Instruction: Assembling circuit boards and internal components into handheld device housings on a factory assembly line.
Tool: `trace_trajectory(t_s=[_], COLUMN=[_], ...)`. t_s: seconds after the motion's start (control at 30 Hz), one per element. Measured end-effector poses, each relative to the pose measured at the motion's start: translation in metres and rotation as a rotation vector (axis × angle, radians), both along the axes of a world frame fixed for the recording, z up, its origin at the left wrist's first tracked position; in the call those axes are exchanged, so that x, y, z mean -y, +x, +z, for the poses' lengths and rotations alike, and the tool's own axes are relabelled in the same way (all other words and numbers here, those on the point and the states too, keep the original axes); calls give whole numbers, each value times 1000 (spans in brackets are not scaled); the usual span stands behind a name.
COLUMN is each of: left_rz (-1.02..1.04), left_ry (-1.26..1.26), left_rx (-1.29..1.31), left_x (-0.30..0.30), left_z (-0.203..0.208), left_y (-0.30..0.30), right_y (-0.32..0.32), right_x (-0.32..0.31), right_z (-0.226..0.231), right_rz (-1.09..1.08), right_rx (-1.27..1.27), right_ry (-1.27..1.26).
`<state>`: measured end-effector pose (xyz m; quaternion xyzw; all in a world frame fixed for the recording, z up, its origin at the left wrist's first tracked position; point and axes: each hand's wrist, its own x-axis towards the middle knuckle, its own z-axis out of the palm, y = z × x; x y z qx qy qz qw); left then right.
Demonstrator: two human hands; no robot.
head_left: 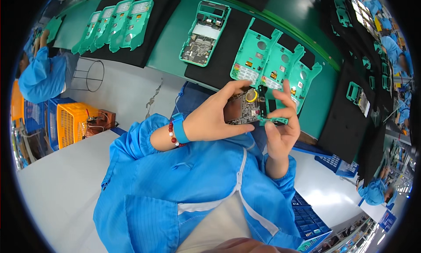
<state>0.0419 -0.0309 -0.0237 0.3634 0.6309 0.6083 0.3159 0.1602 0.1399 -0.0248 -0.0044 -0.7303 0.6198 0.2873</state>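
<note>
Above my lap, just off the bench edge, both hands hold a circuit board (239, 110) with a brown square patch and a yellow-ringed round part. My left hand (208, 117) grips its left end, thumb along the lower edge and fingers over the upper edge. At the other end, my right hand (283, 130) pinches a green plastic edge (276, 120) joined to a black piece, its upper fingers raised. Right behind lie several green housing halves (254, 55) with white keypads. A green-framed device (205, 33) with exposed electronics rests farther left.
Several more green housings (118, 25) lie on a black mat (151, 22) at the far left. The green bench (169, 51) runs across ahead. Another open device (358, 97) is at the right. Co-workers in blue (46, 75) sit at both sides, near an orange crate (76, 123).
</note>
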Motion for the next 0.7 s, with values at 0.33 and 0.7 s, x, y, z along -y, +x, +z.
trace_trajectory(t_s=[0.33, 0.7], left_rz=[184, 204], left_ry=[-88, 176], left_rx=[-588, -1084], left_x=[4, 16], left_z=[7, -20], left_y=[4, -2], right_y=[8, 11], right_x=[7, 4], right_z=[-12, -28], right_rz=[28, 119], right_rx=[140, -50], right_ry=[-166, 13])
